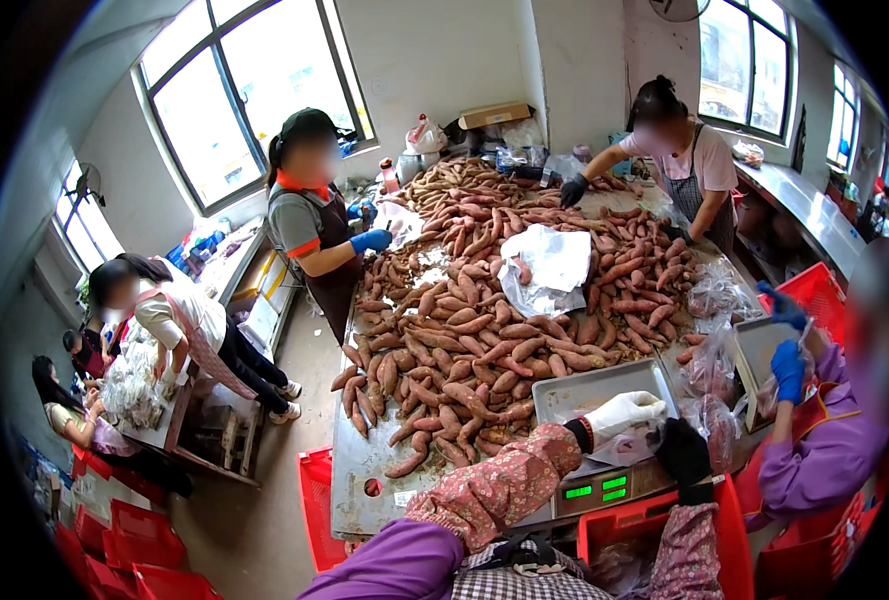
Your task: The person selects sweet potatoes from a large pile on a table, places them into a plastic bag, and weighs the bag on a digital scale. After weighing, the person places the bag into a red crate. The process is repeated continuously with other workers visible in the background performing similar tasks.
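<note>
My left hand, in a white glove, is over the metal tray of a digital scale with lit green displays. Beneath it a clear plastic bag lies on the tray; its fingers are bent, and whether they pinch the bag cannot be told. My right hand, in a black glove, is at the tray's right edge beside the same bag; its fingers are partly hidden. A big heap of sweet potatoes covers much of the metal table beyond the scale. White paper sheets lie on the heap.
A red crate holding plastic bags stands below the scale; another red crate is at the table's left. Filled bags lie to the right. A co-worker in purple handles a bag there; two more people stand at the table's far sides.
</note>
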A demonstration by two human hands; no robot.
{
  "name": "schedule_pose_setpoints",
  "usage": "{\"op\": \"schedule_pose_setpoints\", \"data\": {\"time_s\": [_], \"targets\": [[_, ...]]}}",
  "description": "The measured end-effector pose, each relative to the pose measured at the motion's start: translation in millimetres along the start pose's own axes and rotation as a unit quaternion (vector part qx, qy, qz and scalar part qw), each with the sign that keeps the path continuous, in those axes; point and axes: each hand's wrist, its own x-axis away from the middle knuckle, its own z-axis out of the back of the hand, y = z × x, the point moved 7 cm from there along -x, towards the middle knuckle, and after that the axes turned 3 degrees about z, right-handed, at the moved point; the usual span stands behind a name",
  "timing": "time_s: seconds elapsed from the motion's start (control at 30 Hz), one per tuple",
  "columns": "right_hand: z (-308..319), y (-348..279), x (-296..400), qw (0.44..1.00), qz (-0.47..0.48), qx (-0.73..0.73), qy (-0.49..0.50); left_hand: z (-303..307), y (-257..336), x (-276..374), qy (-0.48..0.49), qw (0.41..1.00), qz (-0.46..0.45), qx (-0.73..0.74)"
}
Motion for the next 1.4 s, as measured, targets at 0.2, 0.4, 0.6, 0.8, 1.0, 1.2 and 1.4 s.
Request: {"op": "schedule_pose_setpoints", "data": {"time_s": [0.2, 0.4, 0.6, 0.8, 1.0, 1.2, 1.4], "targets": [[-19, 27, 0, 0.964, 0.006, -0.251, 0.089, 17, 21, 49, 0.142, 0.834, -0.079, -0.527], [-46, 5, -21, 0.919, 0.091, -0.383, 0.031, 42, 34, 89, 0.140, 0.752, -0.224, -0.604], [-73, -3, -26, 0.933, 0.102, -0.343, -0.032, 35, 31, 86, 0.223, 0.723, -0.154, -0.635], [-26, 5, -27, 0.955, 0.160, -0.251, -0.001, 40, 8, 72, 0.125, 0.818, -0.002, -0.561], [30, 23, -39, 0.852, 0.140, 0.490, 0.121, 50, -20, 82, 0.081, 0.991, 0.056, 0.092], [-36, 20, -30, 0.907, 0.222, 0.335, 0.125, 33, 8, 53, 0.109, 0.977, -0.056, -0.172], [-78, 20, -20, 0.935, 0.185, 0.295, 0.065, 22, 15, 29, 0.064, 0.956, 0.009, -0.287]]}}
